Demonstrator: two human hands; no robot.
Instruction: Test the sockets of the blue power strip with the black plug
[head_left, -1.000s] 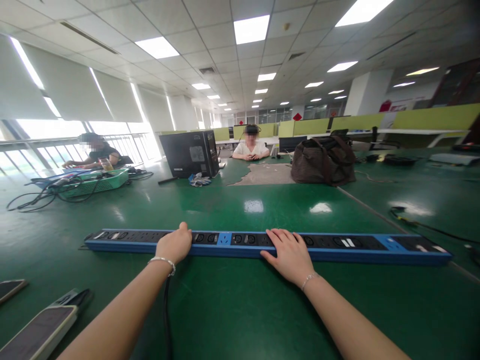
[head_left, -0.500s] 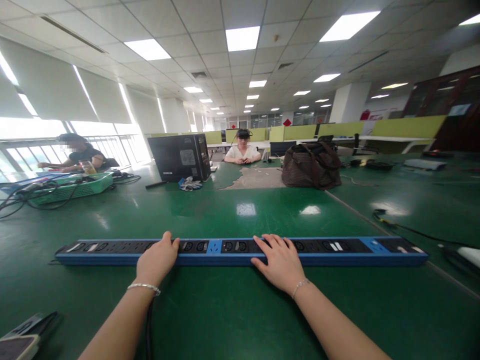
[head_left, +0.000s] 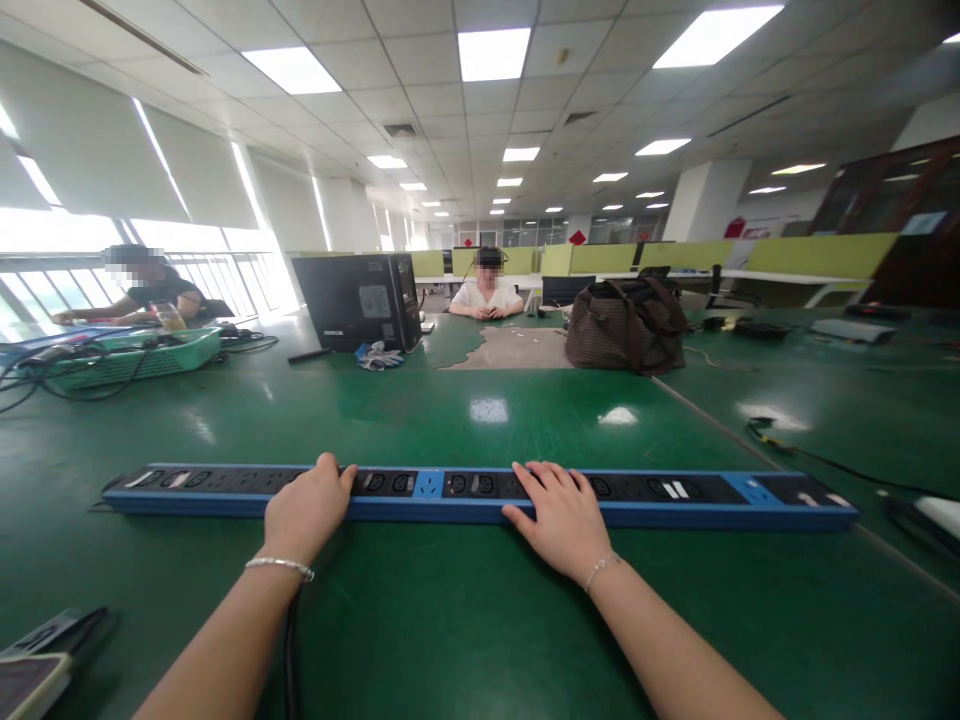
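Observation:
A long power strip (head_left: 429,510), blue with black socket panels, lies across the green table in front of me. My left hand (head_left: 307,510) is closed over it left of the middle, thumb on top near the round-cornered sockets; its other fingertips are hidden behind the strip. To the right of the middle, my right hand (head_left: 559,515) rests on the strip with fingers spread over the top and the thumb at the front edge. A black cable (head_left: 291,650) runs beside my left forearm toward the bottom of the view.
The green table (head_left: 420,420) bears a black computer case (head_left: 352,300), gloves (head_left: 379,356), a brown bag (head_left: 622,330) and a green basket with cables (head_left: 135,362). A dark cable (head_left: 840,465) lies at right. One person (head_left: 487,295) sits opposite, another (head_left: 161,290) at left.
My view has tipped down slightly, with the ceiling lights higher in the picture. My left hand and the strip's left end appear slightly farther left and higher. Both hands stay on the strip.

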